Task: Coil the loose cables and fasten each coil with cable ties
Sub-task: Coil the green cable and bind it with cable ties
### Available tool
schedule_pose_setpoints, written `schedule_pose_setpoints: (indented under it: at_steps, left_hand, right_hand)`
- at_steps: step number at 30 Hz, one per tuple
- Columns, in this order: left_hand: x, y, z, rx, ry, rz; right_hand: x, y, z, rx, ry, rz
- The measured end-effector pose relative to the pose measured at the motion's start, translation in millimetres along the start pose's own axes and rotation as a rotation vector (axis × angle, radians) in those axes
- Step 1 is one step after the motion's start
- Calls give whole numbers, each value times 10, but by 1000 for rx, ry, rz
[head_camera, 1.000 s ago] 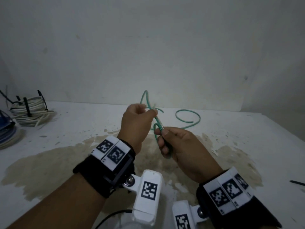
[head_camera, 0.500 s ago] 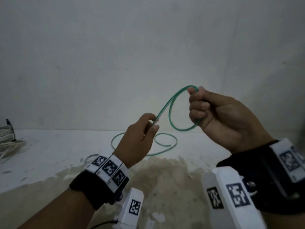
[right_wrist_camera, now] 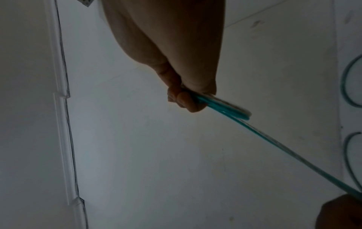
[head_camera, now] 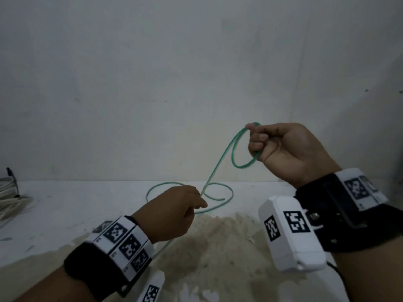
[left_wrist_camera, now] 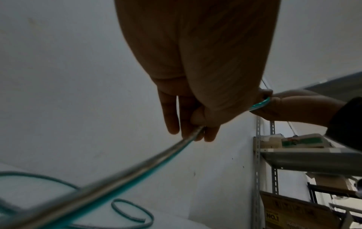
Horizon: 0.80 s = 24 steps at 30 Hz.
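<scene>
Two hands, the left hand (head_camera: 172,211) low at centre frame and the right hand (head_camera: 287,149) raised at right, share one green cable (head_camera: 218,168) above a stained white surface (head_camera: 65,205). One small loop hangs from the right hand; two larger curves lie on the surface behind. One bundle of white cable (head_camera: 8,197) sits at the far left edge, with one black tie (head_camera: 11,173) visible on it. Two wrist cameras, one per arm, fill the lower frame.
</scene>
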<state>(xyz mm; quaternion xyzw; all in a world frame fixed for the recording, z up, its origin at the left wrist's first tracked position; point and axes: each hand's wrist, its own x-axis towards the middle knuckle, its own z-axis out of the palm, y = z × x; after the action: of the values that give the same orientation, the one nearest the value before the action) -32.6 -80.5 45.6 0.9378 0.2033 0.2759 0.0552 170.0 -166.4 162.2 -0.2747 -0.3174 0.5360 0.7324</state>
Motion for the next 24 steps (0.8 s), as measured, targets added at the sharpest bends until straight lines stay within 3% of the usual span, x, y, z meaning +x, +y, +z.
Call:
schedule_pose_setpoints:
  at_steps: [3, 8, 15, 18, 20, 24]
  left_hand:
    - [-51, 21, 18, -71, 35, -21]
    - [-116, -3, 79, -178, 107, -216]
    - [-85, -55, 145, -23, 131, -347]
    - [-69, -74, 155, 8, 133, -324]
    - [-93, -73, 139, -16, 116, -227]
    - [-154, -126, 145, 14, -96, -91]
  right_hand:
    - [25, 91, 24, -9, 7, 24]
    - [36, 115, 20, -12, -18, 50]
    - [-22, 208, 127, -238, -209, 132]
    - [-16, 230, 138, -250, -228, 151]
    - [-3, 230, 135, -226, -218, 147]
    - [39, 230, 104, -128, -187, 155]
